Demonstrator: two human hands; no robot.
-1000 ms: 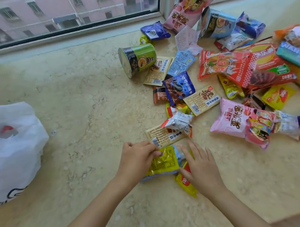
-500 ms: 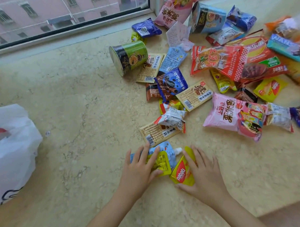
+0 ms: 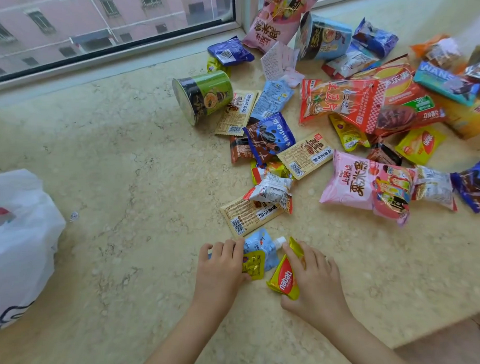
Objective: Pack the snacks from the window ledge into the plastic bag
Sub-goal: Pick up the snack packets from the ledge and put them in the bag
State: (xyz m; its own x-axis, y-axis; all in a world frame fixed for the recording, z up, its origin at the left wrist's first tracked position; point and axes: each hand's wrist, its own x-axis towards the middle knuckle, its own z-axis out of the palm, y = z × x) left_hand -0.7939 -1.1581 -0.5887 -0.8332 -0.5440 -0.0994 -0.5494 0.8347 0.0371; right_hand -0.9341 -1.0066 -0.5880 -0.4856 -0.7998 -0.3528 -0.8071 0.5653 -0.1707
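Head view: the left hand (image 3: 221, 265) pinches a small yellow sachet (image 3: 254, 265) over the blue pouch (image 3: 261, 246); the right hand (image 3: 313, 278) grips the yellow Nabati packet (image 3: 284, 278). The plastic bag (image 3: 16, 244) lies well to the left on the ledge (image 3: 125, 164), nearer the left hand.

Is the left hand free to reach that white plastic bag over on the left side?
Probably yes: bare ledge lies between the left hand and the plastic bag, though the hand is busy on a small yellow packet.
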